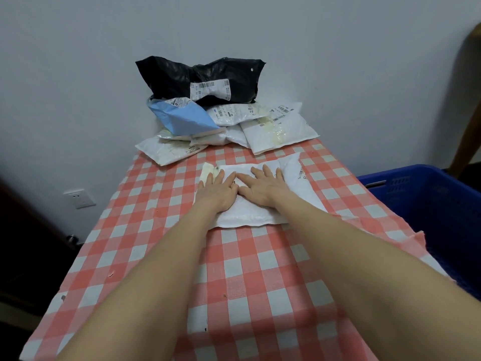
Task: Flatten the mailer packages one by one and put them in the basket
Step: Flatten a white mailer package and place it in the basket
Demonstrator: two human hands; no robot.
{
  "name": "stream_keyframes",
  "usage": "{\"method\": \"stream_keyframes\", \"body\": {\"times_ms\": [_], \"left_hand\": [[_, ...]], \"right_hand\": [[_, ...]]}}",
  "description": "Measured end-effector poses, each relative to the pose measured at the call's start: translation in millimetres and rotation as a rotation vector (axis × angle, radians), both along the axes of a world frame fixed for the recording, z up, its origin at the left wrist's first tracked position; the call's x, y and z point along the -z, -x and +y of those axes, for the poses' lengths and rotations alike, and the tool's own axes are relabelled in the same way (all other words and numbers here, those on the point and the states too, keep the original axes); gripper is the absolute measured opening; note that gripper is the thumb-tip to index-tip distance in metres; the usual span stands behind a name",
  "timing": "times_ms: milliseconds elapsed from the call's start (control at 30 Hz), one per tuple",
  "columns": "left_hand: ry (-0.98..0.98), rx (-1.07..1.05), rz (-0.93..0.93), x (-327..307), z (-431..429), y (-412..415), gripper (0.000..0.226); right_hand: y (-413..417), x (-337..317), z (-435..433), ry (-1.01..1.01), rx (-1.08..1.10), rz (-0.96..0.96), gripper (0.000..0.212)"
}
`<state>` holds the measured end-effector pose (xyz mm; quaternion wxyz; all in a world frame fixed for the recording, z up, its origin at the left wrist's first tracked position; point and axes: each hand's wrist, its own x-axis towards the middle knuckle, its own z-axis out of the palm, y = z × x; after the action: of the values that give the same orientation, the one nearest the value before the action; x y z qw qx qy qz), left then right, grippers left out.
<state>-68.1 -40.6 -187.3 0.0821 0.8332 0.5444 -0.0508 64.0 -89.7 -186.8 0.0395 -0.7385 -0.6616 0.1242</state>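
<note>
On the red-and-white checked tablecloth [247, 269], two flat hands press a white plastic mailer package [295, 183].
Left hand [216, 195] and right hand [263, 190] lie side by side, palms down, fingers straight, gripping nothing. Blue plastic basket [416, 201] stands at 3 o'clock; mailer pile [276, 126] at 12 o'clock.

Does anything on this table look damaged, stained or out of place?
Yes. The white mailer at the pile's right front has yellowish staining across its face. The checked cloth shows small dark marks, and its right edge looks frayed. The left hand and right hand press flat on the front mailer, nothing odd there.
</note>
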Motion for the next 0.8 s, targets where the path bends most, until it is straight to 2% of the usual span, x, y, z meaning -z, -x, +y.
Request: {"method": "stream_keyframes", "body": {"times_ms": [100, 167, 233, 300, 400, 600, 800], "left_hand": [[0.05, -0.003, 0.052, -8, 5, -3, 0.052], [0.059, -0.006, 0.08, -16, 8, -8, 0.053], [-0.01, 0.008, 0.028, -23, 1, -15, 0.053], [-0.156, 0.05, -0.06, -29, -9, -24, 0.052], [-0.286, 0.108, -0.139, -30, -19, -38, 0.05], [-0.165, 0.157, -0.086, -18, -29, -66, 0.052], [-0.1, 0.118, -0.033, -13, -25, -69, 0.05]], "right_hand": [[-6, -10, -5, -0.059, 0.025, 0.166, 0.058], [-11, -18, -10, -0.211, 0.115, 0.282, 0.053], [-20, -25, -14, -0.331, 0.194, 0.213, 0.051], [-36, -31, -19, -0.362, 0.281, 0.118, 0.055], [-56, -34, -27, -0.343, 0.37, 0.042, 0.061], [-48, -17, -34, -0.12, 0.145, -0.046, 0.06], [-46, -8, -20, -0.054, 0.108, -0.135, 0.058]]}}
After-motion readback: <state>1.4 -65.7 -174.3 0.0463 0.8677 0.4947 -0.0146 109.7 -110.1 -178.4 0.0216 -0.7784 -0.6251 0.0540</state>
